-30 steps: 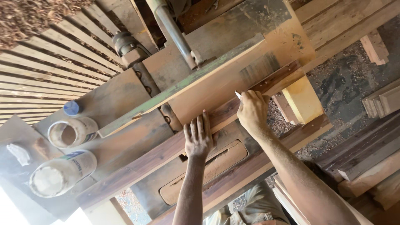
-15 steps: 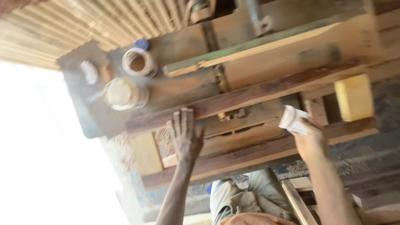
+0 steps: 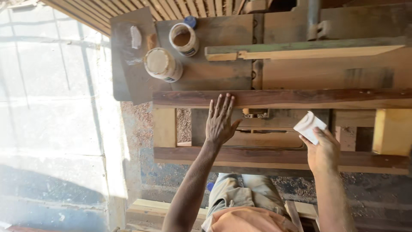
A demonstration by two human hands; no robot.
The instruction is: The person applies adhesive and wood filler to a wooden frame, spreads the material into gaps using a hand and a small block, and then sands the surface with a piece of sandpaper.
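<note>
My left hand (image 3: 220, 121) lies flat with fingers spread, its fingertips resting on a long dark wooden plank (image 3: 300, 98) that spans the workbench. My right hand (image 3: 322, 150) hovers to the right, between that plank and a second dark plank (image 3: 266, 155) nearer me, and grips a small folded piece of pale sandpaper (image 3: 309, 126). Both planks run left to right across the bench frame.
Two open round tins (image 3: 162, 64) (image 3: 184, 38) stand on a metal sheet (image 3: 128, 60) at the back left. A green-edged fence board (image 3: 300, 50) crosses the machine table. A yellow wooden block (image 3: 389, 131) stands at right. Sawdust covers the floor below.
The view has swung so the bench sits level. My right hand with the sandpaper stays off the plank; my left hand has shifted up onto the far plank.
</note>
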